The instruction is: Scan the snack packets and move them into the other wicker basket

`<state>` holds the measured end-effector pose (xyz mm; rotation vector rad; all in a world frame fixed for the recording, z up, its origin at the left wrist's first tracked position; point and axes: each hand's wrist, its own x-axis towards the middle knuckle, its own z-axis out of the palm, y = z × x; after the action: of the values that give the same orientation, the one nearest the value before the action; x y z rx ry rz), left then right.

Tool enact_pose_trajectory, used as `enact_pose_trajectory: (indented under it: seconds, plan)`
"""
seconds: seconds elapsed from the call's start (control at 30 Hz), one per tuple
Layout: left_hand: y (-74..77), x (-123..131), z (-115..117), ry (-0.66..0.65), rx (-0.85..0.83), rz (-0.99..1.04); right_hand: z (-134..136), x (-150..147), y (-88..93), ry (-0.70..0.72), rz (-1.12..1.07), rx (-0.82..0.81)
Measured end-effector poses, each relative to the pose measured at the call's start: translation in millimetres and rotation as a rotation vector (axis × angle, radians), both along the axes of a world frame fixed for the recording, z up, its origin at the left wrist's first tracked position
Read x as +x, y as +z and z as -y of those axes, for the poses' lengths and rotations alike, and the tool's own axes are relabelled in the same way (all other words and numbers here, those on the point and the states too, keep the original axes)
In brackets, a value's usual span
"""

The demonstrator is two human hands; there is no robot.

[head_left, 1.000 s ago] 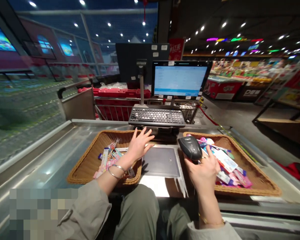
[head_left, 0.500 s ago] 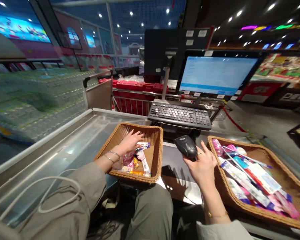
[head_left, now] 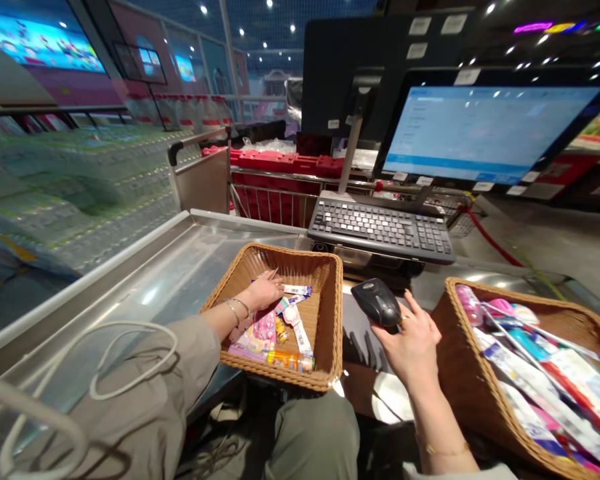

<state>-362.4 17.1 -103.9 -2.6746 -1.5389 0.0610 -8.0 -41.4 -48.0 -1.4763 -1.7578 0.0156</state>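
A: In the head view, what in the right hand (head_left: pixel 413 340)?

B: A black scanner (head_left: pixel 377 303), gripped just behind the head, with the thumb tucked below and one finger reaching forward alongside. Held up between the two baskets.

A: Heavy, by the look of it?

B: Probably not; seemingly hard plastic, stiff, light enough for one hand. Smooth on top, so perhaps a little slippery there. Best held by the handle, mostly hidden in the palm.

A: And the left hand (head_left: pixel 263 293)?

B: Down in the left basket (head_left: pixel 337 313), palm lowered over the far-left packs. Gripping something or only touching? Impossible to tell, with fingertips partly hidden.

A: What else in there, near that hand?

B: A pink packet (head_left: pixel 264 328) just below, a white strip pack (head_left: pixel 300 332) to the right, an orange tube (head_left: pixel 287 361) along the near side.

A: Easy to handle?

B: Light, most likely. Pink packet: glossy, likely slick; better pinched at an edge. Strip pack: flat and fairly stiff, best lifted by one end. Tube: rigid, apt to roll; better taken around the middle.

A: Beyond the scanner?

B: More packaged goods in the right basket (head_left: pixel 460 373), well apart from the left hand.
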Motion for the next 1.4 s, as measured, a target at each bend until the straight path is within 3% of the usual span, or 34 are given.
enact_pose_trajectory:
  seconds: [0.13, 0.3, 0.4, 0.53, 0.77, 1.1, 1.23, 1.4]
  plan:
    - [-3.7, 4, 0, -0.1, -0.047, -0.06, -3, -3, -1.0, 0.008, -0.008, 0.024]
    - [11.0, 14, -1, -0.134, -0.066, -0.133, -5, -4, 0.2, 0.011, -0.012, 0.068]
    - [16.1, 30, -2, -0.125, -0.074, -0.074, -5, -4, 1.7, 0.025, 0.0, 0.086]
    - [6.5, 42, -3, -0.097, -0.063, -0.01, -5, -4, 2.9, 0.039, 0.017, 0.118]
    - [-10.9, 25, -9, -0.006, -0.181, 0.024, -5, -6, 3.8, 0.049, 0.024, 0.124]
    - [-26.4, 21, -14, 0.018, -0.137, 0.063, -2, -9, 6.5, 0.063, 0.018, 0.095]
    - [-21.9, 24, -10, -0.003, -0.103, 0.053, -3, -7, 10.4, 0.075, -0.014, 0.088]
    - [-2.6, 29, -8, -0.022, -0.096, 0.024, -2, -5, 13.5, 0.088, -0.023, 0.074]
